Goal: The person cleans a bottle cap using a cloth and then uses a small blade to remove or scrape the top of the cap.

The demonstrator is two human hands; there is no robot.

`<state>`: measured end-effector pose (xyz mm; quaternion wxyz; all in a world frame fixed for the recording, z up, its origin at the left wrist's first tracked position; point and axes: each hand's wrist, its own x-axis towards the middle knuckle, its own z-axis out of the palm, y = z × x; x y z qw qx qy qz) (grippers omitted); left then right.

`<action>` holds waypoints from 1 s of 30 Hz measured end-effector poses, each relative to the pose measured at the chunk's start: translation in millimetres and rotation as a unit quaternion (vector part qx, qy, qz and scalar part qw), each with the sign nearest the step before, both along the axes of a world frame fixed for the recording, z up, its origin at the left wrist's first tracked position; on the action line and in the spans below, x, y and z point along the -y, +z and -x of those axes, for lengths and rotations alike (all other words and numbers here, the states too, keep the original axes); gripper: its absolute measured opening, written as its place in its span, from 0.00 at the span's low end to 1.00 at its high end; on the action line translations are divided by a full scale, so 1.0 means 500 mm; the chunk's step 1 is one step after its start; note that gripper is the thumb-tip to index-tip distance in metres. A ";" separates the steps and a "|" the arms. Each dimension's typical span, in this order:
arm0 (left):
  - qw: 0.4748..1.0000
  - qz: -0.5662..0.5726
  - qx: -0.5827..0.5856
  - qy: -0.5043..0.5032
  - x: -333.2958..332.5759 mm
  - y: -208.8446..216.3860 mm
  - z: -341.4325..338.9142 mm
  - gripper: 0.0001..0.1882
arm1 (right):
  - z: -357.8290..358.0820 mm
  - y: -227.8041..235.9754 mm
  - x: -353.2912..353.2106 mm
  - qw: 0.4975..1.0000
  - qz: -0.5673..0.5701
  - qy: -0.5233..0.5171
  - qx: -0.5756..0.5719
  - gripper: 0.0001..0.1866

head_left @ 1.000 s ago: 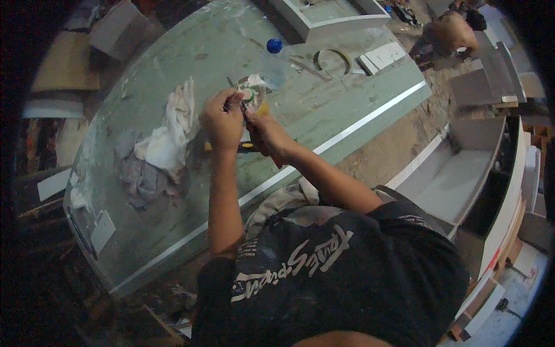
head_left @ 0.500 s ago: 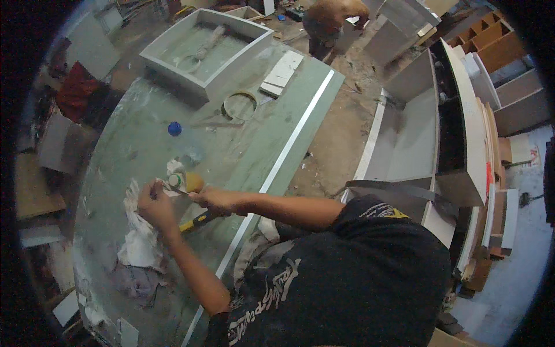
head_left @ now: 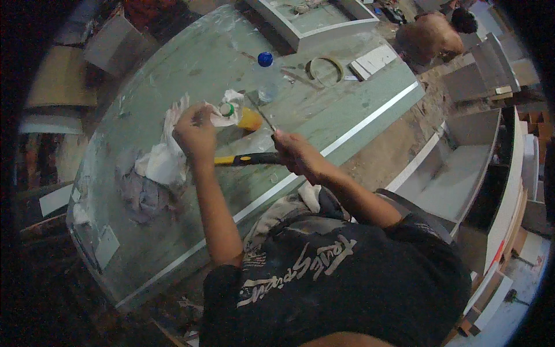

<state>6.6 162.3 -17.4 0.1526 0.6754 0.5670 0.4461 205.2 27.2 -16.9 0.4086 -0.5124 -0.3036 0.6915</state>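
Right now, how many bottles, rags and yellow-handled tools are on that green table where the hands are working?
Bottles: 2, clear bottle with blue cap, small yellow bottle
Rags: 2, white rag, grey rag
Yellow-handled tools: 1, tool
Total: 5

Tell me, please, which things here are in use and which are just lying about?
In use: left hand on the white rag; right hand holding the thin blade; small capped tube.
Lying about: water bottle, yellow-handled tool, grey rag, ring.
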 end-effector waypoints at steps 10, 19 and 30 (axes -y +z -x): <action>0.998 -0.010 0.032 -0.046 0.035 0.037 -0.077 0.05 | 0.099 -0.056 -0.140 0.998 -0.025 -0.055 -0.028 0.26; 0.999 -0.002 0.050 -0.013 0.009 -0.006 -0.077 0.05 | 0.095 -0.070 -0.115 0.999 0.021 -0.007 0.038 0.26; 0.999 -0.022 0.016 -0.017 -0.031 0.007 -0.066 0.10 | 0.030 -0.086 -0.053 0.991 0.084 0.075 0.072 0.28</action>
